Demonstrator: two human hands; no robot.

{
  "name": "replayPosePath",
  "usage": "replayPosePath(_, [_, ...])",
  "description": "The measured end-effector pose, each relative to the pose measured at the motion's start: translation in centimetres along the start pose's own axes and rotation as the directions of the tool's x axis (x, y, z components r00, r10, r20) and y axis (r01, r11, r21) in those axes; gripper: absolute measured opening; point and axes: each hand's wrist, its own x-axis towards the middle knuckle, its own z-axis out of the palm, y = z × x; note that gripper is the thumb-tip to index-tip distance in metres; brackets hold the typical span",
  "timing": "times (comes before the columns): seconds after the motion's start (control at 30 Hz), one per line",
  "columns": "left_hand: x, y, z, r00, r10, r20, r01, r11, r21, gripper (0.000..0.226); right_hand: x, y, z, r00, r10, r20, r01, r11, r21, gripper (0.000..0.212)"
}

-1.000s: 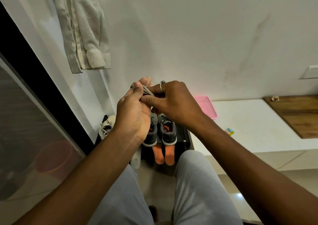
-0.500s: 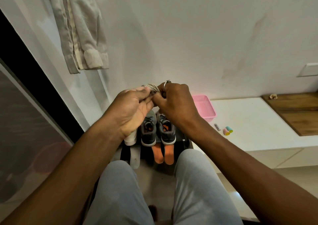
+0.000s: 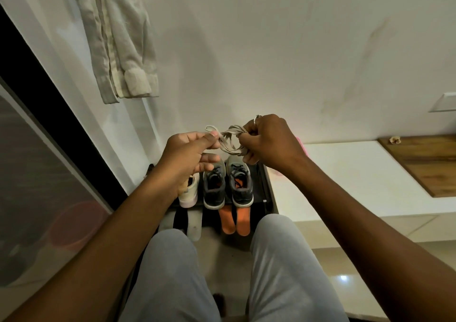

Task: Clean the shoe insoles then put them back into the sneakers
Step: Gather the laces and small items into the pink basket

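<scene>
**DESK:** What does the frame show?

**PHOTOGRAPHER:** A seated person holds a bundle of beige shoelace between 2 hands, above a row of footwear. The left hand pinches 1 loop between thumb and forefinger, with its other fingers loosely spread. The right hand is curled tight round the gathered coils.

**DESK:** And the insoles?

**PHOTOGRAPHER:** The 2 orange insoles lie flat on the floor, out of the shoes. They are at 6 o'clock from both hands and well apart from them. Their far ends meet the heels of the 2 dark sneakers, which stand side by side at 12 o'clock of them. A pale insole lies at 9 o'clock of the orange pair, beneath a white sneaker. Whether any insole has been cleaned cannot be told.

**DESK:** How should the step in hand go?

**PHOTOGRAPHER:** The lace appears to be getting wound up out of the way. The sound course is for the right hand to grip the coils firmly while the left hand tucks the free loop through. The bundle can then go down on the white worktop at 3 o'clock, away from the insoles. Only then should either hand drop toward 6 o'clock for them.
</scene>
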Motion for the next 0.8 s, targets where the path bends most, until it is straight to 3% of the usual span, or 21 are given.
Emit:
replayPosePath(0.1, [0.7, -1.1, -0.3, 0.993, 0.082, -0.083, -0.073, 0.991, 0.111, 0.027, 0.0, 0.2, -0.4, 0.999, 0.039, 0.039, -0.043, 0.993, 0.106, 0.021])
replayPosePath(0.33, [1.0, -0.8, 1.8, 0.989, 0.143, 0.043, -0.141, 0.988, -0.06, 0.033, -0.2, 2.0, -1.1, 0.984, 0.109, 0.144, -0.135, 0.974, 0.182, 0.018])
replayPosePath(0.53, [2.4, -2.4, 3.7, 0.955, 0.276, 0.107, -0.281, 0.959, 0.038, 0.007, 0.2, 4.2, -2.7, 0.97, 0.176, 0.169, -0.207, 0.96, 0.187, 0.015])
replayPosePath(0.8, [7.2, -4.3, 8.7, 0.886, 0.398, 0.237, -0.455, 0.845, 0.28, 0.016, 2.6, 9.6, -3.7, 0.957, 0.219, 0.193, -0.251, 0.954, 0.166, 0.017])
